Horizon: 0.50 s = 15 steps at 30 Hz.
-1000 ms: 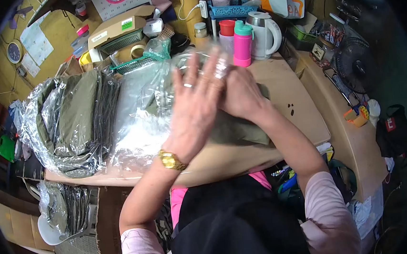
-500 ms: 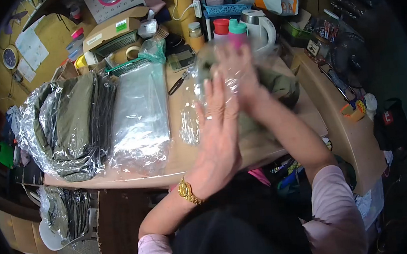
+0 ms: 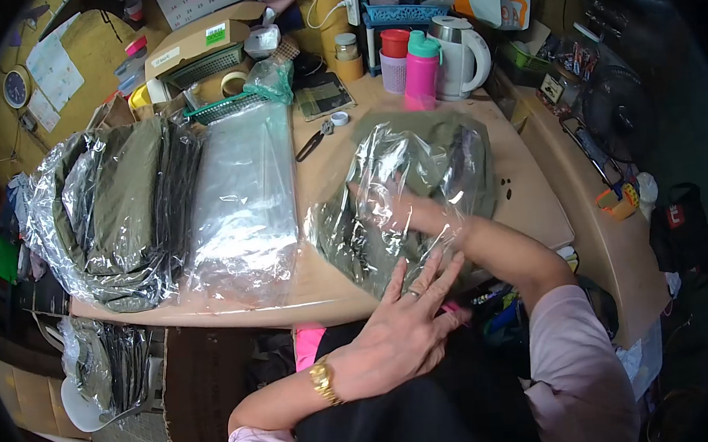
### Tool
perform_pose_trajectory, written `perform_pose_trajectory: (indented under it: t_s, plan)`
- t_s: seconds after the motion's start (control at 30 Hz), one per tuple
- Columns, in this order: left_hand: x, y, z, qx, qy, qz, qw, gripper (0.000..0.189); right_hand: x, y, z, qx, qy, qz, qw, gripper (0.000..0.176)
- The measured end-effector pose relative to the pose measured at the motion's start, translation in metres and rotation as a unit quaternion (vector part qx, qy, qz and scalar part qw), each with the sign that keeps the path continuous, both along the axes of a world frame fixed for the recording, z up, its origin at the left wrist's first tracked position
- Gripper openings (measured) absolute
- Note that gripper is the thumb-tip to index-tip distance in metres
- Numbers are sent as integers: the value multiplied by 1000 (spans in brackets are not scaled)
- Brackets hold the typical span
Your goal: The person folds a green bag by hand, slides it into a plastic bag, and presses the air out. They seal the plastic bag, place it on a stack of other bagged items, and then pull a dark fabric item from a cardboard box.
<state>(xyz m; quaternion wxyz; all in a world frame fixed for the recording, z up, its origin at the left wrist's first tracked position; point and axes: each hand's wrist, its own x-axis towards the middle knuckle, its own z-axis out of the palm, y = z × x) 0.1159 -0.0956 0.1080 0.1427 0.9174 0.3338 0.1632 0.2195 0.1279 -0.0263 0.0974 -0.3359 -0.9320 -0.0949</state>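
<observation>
An olive fabric item in clear plastic (image 3: pixel 432 152) lies on the table in front of me. My left hand (image 3: pixel 403 321), with a gold watch on its wrist, rests with spread fingers on the bag's near edge. Farther in, my right hand (image 3: pixel 390 206) is inside or under the shiny plastic; its fingers are blurred by glare. To the left lies a pile of flat clear plastic bags (image 3: pixel 244 196). Beyond it, at the far left, stand several wrapped olive items (image 3: pixel 124 206) in a stack.
Small black snips (image 3: pixel 311 145) and a white roll (image 3: pixel 339 118) lie behind the bag. Along the back stand a pink bottle (image 3: pixel 422 74), a kettle (image 3: pixel 458 59), a green basket (image 3: pixel 229 110) and a cardboard box (image 3: pixel 199 46). More wrapped items (image 3: pixel 112 365) sit below the table at left.
Both hands have come nearer to my body. The olive item now lies spread out inside the plastic, closer to the table's front edge.
</observation>
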Motion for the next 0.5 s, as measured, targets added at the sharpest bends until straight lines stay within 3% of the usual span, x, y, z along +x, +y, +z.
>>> perform_pose_trajectory:
  t_s: [0.03,0.1,0.13,0.17,0.2,0.23,0.3,0.33,0.37,0.4,0.43,0.47,0.5]
  plan:
    - [-12,1,13,-21,-42,-9,999,53,-1,-14,33,-121,-82,36,989,57]
    - [-36,16,33,-43,-145,-2,989,27,-3,-10,62,-368,-119,76,919,56]
    - [-44,30,38,-40,-182,29,982,27,-6,-23,93,-466,-90,-16,880,52]
    - [-47,46,45,-38,-219,58,973,28,-5,-19,78,-470,-90,-17,878,52]
    - [-49,69,47,-43,-215,74,973,34,-3,-10,50,-204,28,0,979,54]
    - [-49,96,44,-45,-212,88,972,41,-2,-1,24,85,141,16,986,57]
    - [-38,149,16,3,-147,146,978,66,-11,-2,-22,99,107,-27,989,66]
    - [-27,167,3,6,-146,144,979,66,-16,2,-37,31,151,42,987,71]
    - [-13,183,-9,-12,-112,149,982,82,-20,2,-44,-38,191,112,974,76]
    - [-1,192,-18,-32,-77,154,984,99,-21,-9,-44,-76,153,129,977,78]
    - [12,197,-23,-33,-77,152,985,99,-21,-23,-40,-115,116,143,976,79]
    - [23,202,-29,-19,-53,159,986,110,-23,-32,-35,-66,154,141,976,77]
    - [31,206,-31,-5,-29,165,986,120,-20,-41,-10,-94,220,116,964,77]
